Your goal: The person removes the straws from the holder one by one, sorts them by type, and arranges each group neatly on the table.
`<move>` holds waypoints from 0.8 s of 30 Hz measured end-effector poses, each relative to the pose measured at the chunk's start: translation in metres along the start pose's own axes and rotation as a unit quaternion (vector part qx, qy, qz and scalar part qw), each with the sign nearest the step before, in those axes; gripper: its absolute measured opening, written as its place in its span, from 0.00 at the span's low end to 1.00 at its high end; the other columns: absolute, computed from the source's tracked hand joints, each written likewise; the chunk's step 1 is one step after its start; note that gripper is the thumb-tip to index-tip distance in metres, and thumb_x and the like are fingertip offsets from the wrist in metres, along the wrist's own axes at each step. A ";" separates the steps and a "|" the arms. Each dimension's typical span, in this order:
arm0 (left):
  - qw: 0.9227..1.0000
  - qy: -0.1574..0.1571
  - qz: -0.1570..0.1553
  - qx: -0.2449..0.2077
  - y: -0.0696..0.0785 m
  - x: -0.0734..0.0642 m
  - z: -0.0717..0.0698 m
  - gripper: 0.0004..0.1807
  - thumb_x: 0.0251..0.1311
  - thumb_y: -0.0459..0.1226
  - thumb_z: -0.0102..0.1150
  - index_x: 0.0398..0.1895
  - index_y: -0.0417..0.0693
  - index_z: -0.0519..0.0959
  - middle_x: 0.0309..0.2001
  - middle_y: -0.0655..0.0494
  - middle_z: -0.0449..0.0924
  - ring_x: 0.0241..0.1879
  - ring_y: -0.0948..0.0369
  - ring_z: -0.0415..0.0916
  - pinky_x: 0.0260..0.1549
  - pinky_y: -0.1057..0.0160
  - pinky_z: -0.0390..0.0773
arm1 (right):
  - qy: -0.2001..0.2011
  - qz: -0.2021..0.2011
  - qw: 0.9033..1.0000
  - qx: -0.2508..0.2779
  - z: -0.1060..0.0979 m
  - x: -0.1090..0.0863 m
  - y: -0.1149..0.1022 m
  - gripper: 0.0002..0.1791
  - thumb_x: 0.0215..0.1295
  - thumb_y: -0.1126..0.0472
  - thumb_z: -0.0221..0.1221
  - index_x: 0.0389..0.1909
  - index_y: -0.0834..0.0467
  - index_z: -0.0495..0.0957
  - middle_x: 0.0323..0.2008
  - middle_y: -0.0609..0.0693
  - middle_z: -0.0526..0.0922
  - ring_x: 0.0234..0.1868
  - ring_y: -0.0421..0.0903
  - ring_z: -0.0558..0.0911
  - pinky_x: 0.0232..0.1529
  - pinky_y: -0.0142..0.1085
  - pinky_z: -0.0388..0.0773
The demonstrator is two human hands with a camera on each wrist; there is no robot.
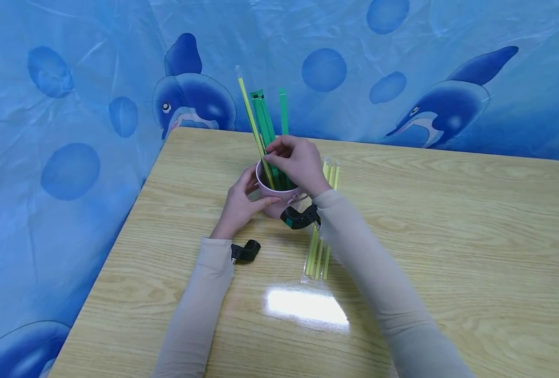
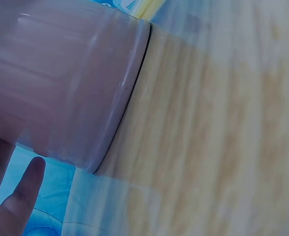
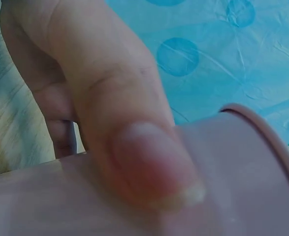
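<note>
A pink mug (image 1: 276,210) with a handle on its right stands on the table and holds several long green-wrapped sticks (image 1: 263,113). My left hand (image 1: 238,203) grips the mug's left side, fingers behind and thumb across the front. Over the mug's mouth, my right hand (image 1: 303,161) pinches a yellow straw (image 1: 247,102) in a clear wrapper, which leans left with its lower end inside. In the left wrist view the mug's side and base (image 2: 60,83) fill the left part. Close up in the right wrist view, a thumb (image 3: 149,162) presses on the mug.
Several wrapped yellow straws (image 1: 318,257) lie side by side on the wooden table (image 1: 449,252), partly under my right forearm. Behind the table hangs a blue sheet (image 1: 270,37) printed with dolphins. A bright reflection shines on the tabletop near the front.
</note>
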State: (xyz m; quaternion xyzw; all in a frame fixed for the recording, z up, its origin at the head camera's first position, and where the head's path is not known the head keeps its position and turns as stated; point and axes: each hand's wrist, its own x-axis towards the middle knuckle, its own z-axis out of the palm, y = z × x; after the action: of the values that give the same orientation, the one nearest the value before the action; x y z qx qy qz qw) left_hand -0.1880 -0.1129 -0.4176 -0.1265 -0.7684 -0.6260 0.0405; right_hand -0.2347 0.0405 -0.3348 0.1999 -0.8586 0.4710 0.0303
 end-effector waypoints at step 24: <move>1.000 -0.015 -0.007 0.007 0.027 -0.006 -0.001 0.39 0.54 0.29 0.66 0.68 0.38 0.59 0.64 0.42 0.66 0.63 0.51 0.65 0.62 0.56 0.66 | -0.041 -0.023 0.996 -0.071 0.004 -0.003 0.000 0.09 0.60 0.57 0.64 0.36 0.59 0.83 0.32 0.51 0.85 0.33 0.44 0.82 0.36 0.35 0.78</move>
State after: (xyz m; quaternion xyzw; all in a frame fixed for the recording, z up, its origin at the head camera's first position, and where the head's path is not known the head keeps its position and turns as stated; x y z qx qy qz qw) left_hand -0.1755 -0.1095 -0.3933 -0.1304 -0.7744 -0.6186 0.0256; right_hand -0.2311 0.0380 -0.3377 0.2358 -0.8856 0.3995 0.0202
